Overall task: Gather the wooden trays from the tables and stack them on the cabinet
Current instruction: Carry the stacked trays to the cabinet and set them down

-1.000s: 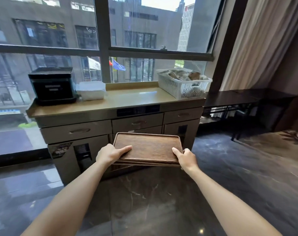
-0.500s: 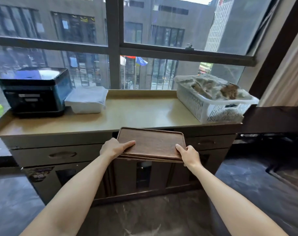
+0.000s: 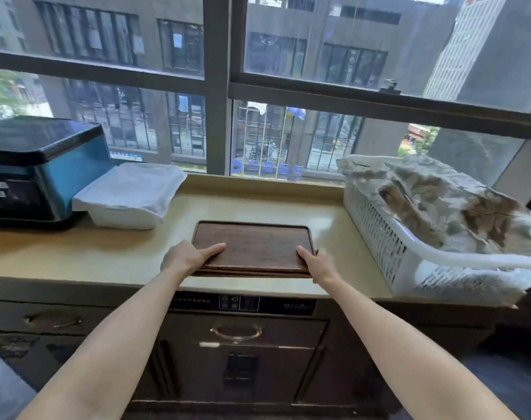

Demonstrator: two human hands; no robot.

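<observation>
A stack of dark wooden trays (image 3: 253, 247) lies flat over the beige cabinet top (image 3: 106, 253), near its front edge and roughly in the middle. My left hand (image 3: 189, 257) grips the stack's near left corner, thumb on the top tray. My right hand (image 3: 316, 263) grips the near right corner the same way. Layered edges show at the front of the stack. Whether the stack rests fully on the top or hovers just above it I cannot tell.
A black and blue appliance (image 3: 37, 168) stands at the left, a white lidded box with folded cloth (image 3: 130, 195) beside it. A white slotted basket of crumpled cloths (image 3: 433, 225) fills the right end. Window behind; drawers (image 3: 237, 331) below.
I have come up close to the cabinet. The tray stack moved forward and up, from in front of the drawers to over the cabinet top, both hands still on it.
</observation>
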